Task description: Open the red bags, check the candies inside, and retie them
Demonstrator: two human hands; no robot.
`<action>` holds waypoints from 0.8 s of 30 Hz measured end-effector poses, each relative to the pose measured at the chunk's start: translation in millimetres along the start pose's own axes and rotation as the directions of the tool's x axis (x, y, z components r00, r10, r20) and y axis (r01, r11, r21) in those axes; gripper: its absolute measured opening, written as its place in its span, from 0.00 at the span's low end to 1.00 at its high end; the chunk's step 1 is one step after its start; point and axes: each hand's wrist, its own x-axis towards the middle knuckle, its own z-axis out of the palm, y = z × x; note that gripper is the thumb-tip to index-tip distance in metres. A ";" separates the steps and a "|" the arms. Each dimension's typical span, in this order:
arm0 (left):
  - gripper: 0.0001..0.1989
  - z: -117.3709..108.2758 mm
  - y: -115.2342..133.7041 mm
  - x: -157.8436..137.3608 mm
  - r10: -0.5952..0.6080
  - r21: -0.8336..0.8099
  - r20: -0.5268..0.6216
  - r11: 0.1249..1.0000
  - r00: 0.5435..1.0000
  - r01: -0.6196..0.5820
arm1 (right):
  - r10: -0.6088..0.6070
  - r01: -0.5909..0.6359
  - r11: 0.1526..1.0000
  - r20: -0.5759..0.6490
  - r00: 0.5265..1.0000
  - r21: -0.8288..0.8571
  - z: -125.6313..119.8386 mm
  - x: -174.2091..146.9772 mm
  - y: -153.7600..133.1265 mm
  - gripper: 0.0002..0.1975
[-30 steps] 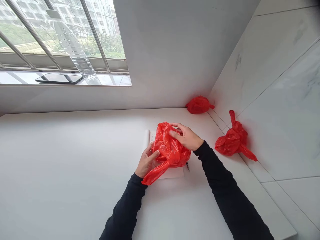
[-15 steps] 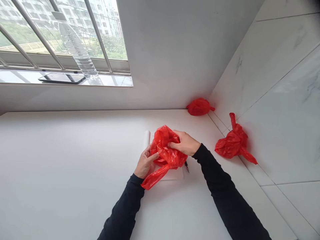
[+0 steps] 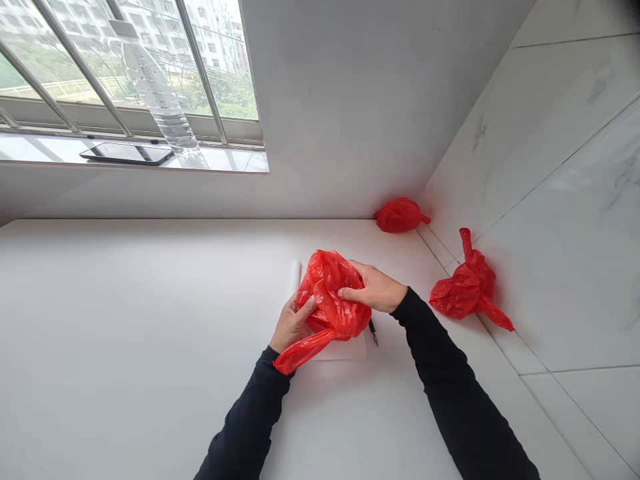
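Note:
Between my two hands is a crumpled red plastic bag [image 3: 333, 293], knotted, with one long handle end trailing toward my left sleeve. My left hand [image 3: 293, 323] grips its left side, thumb on top. On the right side my right hand [image 3: 375, 288] pinches the bag, thumb pressed into the front and fingers behind. What the bag contains is hidden. Beneath it lies an open notebook [image 3: 345, 350], mostly covered by the bag. A black pen [image 3: 373, 333] lies at the notebook's right edge, its tip showing.
Two more tied red plastic bags rest by the tiled wall: one in the back corner [image 3: 400, 215], another nearer me [image 3: 465, 283]. A water bottle [image 3: 165, 107] and a dark-edged tablet or phone [image 3: 127, 154] are on the windowsill above the white table [image 3: 150, 333].
The bag has turned slightly in my hands, and its trailing end has swung a little up and left. The view has shifted slightly.

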 end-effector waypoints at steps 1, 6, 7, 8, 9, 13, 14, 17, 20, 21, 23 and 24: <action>0.19 1.3 0.8 -0.6 -0.007 -0.004 0.009 1.000 1.000 0.007 | -0.003 0.003 1.000 -0.021 1.000 -0.012 0.8 0.8 0.0 0.19; 0.21 8.0 6.7 -6.1 -0.043 0.020 0.060 0.999 0.997 0.041 | -0.011 0.022 0.994 -0.107 0.994 0.106 4.0 6.2 1.2 0.23; 0.21 8.3 7.3 -6.6 -0.036 0.026 0.054 0.999 0.998 0.034 | 0.000 0.015 0.990 -0.102 0.995 0.144 4.1 6.2 1.1 0.24; 0.21 8.1 7.5 -6.8 -0.025 0.030 0.042 0.999 0.999 0.024 | 0.012 0.002 0.987 -0.091 0.996 0.162 4.0 5.6 0.7 0.24; 0.21 7.5 7.5 -6.7 -0.014 0.031 0.029 0.999 0.999 0.013 | 0.023 -0.010 0.988 -0.081 0.996 0.152 3.7 4.2 -0.2 0.25; 0.22 4.1 6.4 -4.4 0.010 0.037 -0.006 0.999 1.000 -0.010 | 0.045 -0.048 0.998 -0.073 0.996 -0.039 3.4 -5.2 -6.3 0.43; 0.22 3.6 6.1 -3.9 0.014 0.038 -0.011 0.999 1.000 -0.014 | 0.055 -0.060 0.995 -0.061 0.997 -0.083 4.1 -7.2 -7.7 0.49; 0.22 3.9 5.2 -3.5 0.023 0.038 -0.028 0.999 0.999 -0.022 | 0.088 -0.088 0.985 -0.004 0.996 -0.145 7.6 -8.2 -8.6 0.54; 0.22 5.7 4.0 -4.1 0.027 0.033 -0.027 0.999 0.999 -0.027 | 0.076 -0.082 0.984 -0.042 0.996 -0.158 10.2 -3.2 -4.7 0.44; 0.23 6.1 3.5 -4.1 0.031 0.033 -0.024 0.999 0.999 -0.030 | 0.066 -0.077 0.984 -0.073 0.995 -0.163 10.3 -1.3 -3.1 0.41; 0.26 6.0 2.9 -3.8 0.038 0.037 -0.020 0.999 0.999 -0.037 | 0.056 -0.078 0.980 -0.124 0.991 -0.181 9.4 1.4 -0.5 0.38; 0.26 5.3 2.8 -3.4 0.039 0.041 -0.022 0.998 0.999 -0.038 | 0.055 -0.080 0.978 -0.134 0.989 -0.191 8.7 1.9 0.1 0.38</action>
